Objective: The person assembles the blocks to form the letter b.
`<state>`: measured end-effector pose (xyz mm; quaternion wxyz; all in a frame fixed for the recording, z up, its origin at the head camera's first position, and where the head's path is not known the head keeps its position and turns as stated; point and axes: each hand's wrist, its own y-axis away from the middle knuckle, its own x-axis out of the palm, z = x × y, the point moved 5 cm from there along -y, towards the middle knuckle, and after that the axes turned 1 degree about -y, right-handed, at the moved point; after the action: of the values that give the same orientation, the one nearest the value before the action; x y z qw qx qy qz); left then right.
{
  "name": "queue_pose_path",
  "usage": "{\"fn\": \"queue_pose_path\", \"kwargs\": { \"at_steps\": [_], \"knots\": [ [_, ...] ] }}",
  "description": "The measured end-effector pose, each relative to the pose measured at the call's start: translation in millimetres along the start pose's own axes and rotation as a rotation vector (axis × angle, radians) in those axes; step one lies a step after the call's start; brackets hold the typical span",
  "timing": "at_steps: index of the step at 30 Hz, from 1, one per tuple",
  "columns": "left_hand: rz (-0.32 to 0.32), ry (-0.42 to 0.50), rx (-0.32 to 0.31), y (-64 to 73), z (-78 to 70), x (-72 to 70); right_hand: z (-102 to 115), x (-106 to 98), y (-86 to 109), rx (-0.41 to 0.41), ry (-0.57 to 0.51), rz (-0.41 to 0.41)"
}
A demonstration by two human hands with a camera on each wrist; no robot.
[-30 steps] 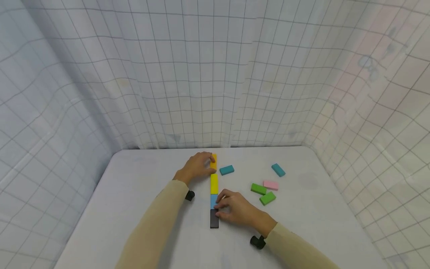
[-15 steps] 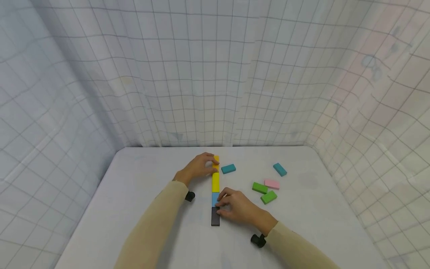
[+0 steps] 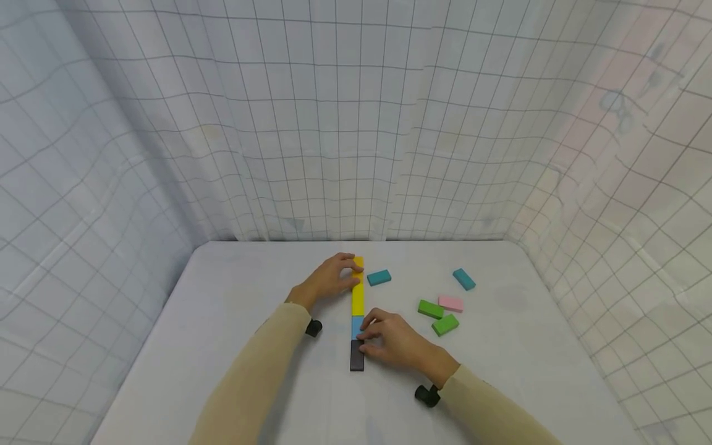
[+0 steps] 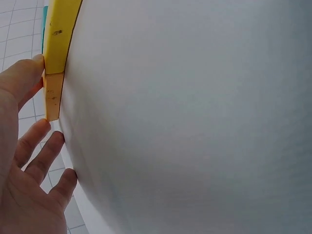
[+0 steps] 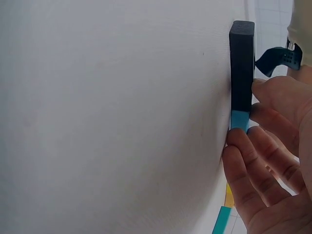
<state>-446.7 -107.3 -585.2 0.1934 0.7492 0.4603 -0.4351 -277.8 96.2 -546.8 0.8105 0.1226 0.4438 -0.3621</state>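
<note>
A straight row of blocks runs away from me: a black block (image 3: 357, 356) nearest, then a light blue block (image 3: 356, 327), a yellow block (image 3: 358, 300) and an orange block (image 3: 358, 262) farthest. My left hand (image 3: 332, 276) holds the orange block from the left, a finger bent over it and the thumb by its joint with the yellow one. From the right, my right hand (image 3: 396, 340) touches the row, bent fingers at the light blue block and thumb at the black block's edge. In the right wrist view, fingers hide part of the light blue block (image 5: 239, 120).
One teal block (image 3: 379, 277) lies just right of the row's far end, another teal block (image 3: 464, 279) farther right. Two green blocks (image 3: 431, 309) and a pink block (image 3: 451, 303) sit close together at the right. Gridded white curtains (image 3: 356, 123) enclose the white table (image 3: 222, 321).
Both hands keep their places at the row, and the loose blocks lie as before. The head view has shifted slightly.
</note>
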Motion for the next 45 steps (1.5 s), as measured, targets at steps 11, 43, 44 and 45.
{"fn": "queue_pose_path", "kwargs": {
  "at_steps": [11,43,44,45],
  "knots": [
    [0.015,-0.091,0.014,53.8,-66.1,-25.4,2,-4,-1.7,-0.044,0.028,-0.03],
    [0.063,-0.075,0.076,110.3,-92.4,-10.7,6,-1,1.8,-0.094,0.04,-0.098],
    [0.066,-0.071,0.069,110.6,-92.4,-10.2,6,-1,1.7,-0.098,0.042,-0.104],
    [0.066,-0.07,0.068,110.9,-92.6,-9.6,5,-1,1.7,-0.104,0.044,-0.114]
  ]
}}
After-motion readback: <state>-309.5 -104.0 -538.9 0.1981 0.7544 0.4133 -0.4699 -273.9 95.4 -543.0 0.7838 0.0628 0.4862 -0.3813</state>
